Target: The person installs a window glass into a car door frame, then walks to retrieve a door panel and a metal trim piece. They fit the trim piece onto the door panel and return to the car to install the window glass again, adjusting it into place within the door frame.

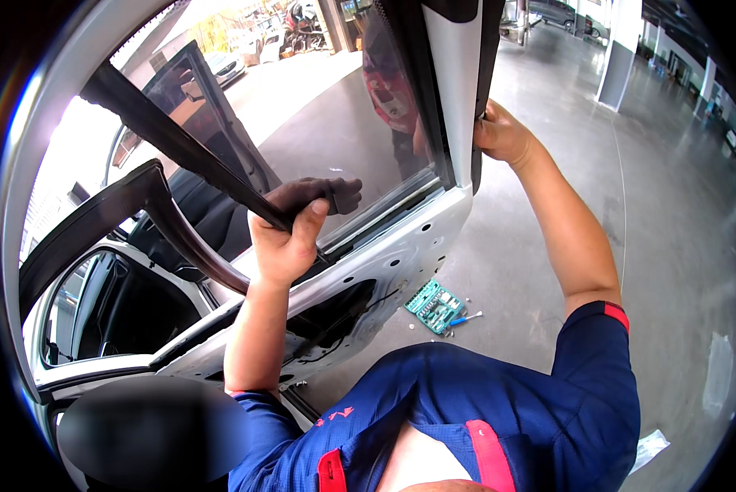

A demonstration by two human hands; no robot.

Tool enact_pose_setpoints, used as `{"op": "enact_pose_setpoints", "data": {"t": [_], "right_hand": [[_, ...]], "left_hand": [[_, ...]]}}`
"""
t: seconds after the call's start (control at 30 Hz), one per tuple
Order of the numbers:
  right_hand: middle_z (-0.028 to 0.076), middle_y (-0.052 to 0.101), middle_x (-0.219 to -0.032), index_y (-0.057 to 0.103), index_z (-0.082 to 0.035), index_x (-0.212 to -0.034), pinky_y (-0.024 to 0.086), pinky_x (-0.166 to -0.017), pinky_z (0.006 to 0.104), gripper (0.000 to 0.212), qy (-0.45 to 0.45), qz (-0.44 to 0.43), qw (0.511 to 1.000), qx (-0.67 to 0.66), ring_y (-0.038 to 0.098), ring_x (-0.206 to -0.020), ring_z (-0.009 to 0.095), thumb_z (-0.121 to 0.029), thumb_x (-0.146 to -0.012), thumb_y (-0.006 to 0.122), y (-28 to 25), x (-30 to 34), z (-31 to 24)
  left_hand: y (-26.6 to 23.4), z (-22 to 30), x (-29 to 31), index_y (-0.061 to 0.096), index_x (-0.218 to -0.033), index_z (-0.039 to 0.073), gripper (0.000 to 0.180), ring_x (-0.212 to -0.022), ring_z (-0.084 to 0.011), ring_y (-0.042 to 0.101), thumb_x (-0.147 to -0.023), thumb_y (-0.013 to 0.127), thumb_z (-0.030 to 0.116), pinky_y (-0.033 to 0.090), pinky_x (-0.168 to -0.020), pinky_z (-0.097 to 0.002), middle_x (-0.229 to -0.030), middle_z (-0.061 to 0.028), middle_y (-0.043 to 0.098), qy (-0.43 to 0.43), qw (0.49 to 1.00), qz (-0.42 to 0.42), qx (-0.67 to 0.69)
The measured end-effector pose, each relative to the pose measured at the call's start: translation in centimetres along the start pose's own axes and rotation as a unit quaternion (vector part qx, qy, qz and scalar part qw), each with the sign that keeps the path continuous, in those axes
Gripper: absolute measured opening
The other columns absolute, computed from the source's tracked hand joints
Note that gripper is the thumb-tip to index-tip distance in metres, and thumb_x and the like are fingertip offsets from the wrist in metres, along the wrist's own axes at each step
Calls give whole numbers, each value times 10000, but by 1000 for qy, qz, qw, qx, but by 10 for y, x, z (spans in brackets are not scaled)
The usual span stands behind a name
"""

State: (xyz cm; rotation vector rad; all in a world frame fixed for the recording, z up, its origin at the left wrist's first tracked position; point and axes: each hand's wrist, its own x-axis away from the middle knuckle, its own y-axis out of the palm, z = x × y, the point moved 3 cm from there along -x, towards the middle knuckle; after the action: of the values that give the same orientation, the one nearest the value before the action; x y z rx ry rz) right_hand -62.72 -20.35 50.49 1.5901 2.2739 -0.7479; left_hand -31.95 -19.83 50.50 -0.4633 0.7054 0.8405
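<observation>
A white car door [433, 225] stands in front of me, its inner panel bare with holes showing. Tinted window glass [327, 131] fills much of its frame. My left hand [284, 246] is closed round the lower end of a slanting black window divider bar [192, 156], thumb on the near side. Its fingers look dark, apparently seen through the glass. At the right, my right hand [503, 135] grips the outer edge of the door's upright window frame [460, 98]; its fingertips are hidden behind that edge.
A green tool case [435, 307] lies open on the grey floor, with a blue-handled tool [465, 319] and small loose parts beside it. A curved black frame trim [159, 197] is at left. A pillar [620, 61] stands far right. A blurred dark oval covers the lower left.
</observation>
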Motion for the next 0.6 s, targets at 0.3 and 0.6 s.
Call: {"op": "enact_pose_setpoints", "data": {"t": [0.3, 0.6], "right_hand": [[130, 581, -1209, 465, 38, -1311, 385, -1013, 325, 940, 70, 1, 997, -26, 513, -1156, 212, -598, -686, 761, 8, 2, -18], [108, 644, -1131, 536, 20, -1259, 488, -902, 311, 839, -71, -34, 996, -31, 609, -1045, 186, -438, -635, 861, 12, -5, -76]], "left_hand": [[3, -4, -9, 597, -993, -107, 174, -886, -230, 663, -892, 478, -31, 531, -815, -336, -961, -178, 670, 36, 999, -39, -14], [-6, 26, -9, 318, -1405, -30, 735, -1163, -261, 546, -848, 603, 355, 475, -940, -377, -1299, -209, 503, 46, 992, 11, -117]]}}
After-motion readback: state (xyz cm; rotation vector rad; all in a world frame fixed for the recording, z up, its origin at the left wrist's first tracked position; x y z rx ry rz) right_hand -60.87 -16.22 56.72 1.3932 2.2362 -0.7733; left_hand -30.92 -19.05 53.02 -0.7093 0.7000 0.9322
